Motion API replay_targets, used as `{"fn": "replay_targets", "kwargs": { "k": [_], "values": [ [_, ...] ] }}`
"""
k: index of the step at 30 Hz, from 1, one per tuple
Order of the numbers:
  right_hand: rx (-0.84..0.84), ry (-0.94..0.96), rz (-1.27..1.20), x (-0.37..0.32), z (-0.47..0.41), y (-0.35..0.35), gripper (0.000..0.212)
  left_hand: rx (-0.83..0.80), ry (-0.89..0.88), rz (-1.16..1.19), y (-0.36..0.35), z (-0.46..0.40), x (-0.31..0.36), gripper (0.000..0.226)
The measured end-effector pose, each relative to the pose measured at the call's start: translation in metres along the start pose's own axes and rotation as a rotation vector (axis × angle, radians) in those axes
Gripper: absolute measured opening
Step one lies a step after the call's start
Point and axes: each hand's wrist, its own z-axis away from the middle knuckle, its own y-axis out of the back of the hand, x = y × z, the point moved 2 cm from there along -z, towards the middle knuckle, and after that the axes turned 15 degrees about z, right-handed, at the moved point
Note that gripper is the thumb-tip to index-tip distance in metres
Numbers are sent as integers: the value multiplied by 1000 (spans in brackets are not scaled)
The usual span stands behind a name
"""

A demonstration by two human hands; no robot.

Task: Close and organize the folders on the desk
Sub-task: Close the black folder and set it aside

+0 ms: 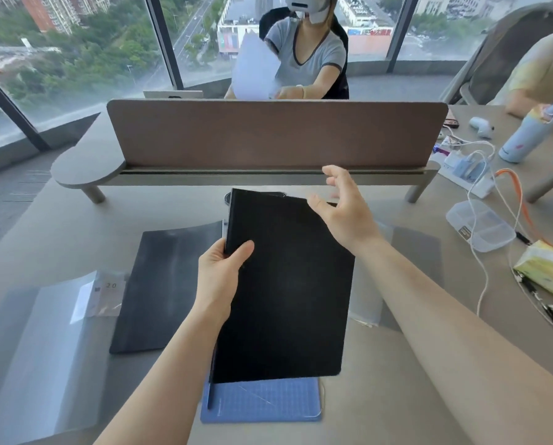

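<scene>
Black matte closed folder [285, 284] held above grey surface [397, 364], left hand [220, 271] gripping spine edge for control; right hand [342, 213] released, fingers spread near top corner, likely to steady it.

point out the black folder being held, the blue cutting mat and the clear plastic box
black folder [288, 284]: head view, middle of its front cover
blue cutting mat [262, 403]: head view, gridded part showing below the folder
clear plastic box [479, 224]: head view, middle of its lid
</scene>
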Motion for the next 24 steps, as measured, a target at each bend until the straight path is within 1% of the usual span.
{"fn": "replay_targets", "kwargs": {
  "k": [3, 6, 11, 14, 20, 24],
  "values": [
    [-58, -134, 48, 29, 3, -12, 52, 2, 90, -28, 14, -12, -21, 16],
    [-153, -223, 161, 58, 8, -26, 44, 22, 170, -72, 33, -19, -46, 15],
    [-306, -347, 249, 108, 25, -53, 35, 106, 304, -117, 62, -20, -84, 19],
    [-343, -340, 239, 130, 33, -68, 31, 164, 347, -116, 69, -17, -100, 18],
    [-453, -325, 199, 159, 34, -88, 40, 285, 358, -198, 73, -19, -119, 17],
    [-505, -309, 241, 176, 26, -84, 39, 331, 332, -338, 75, -26, -124, 20]
  ]
}}
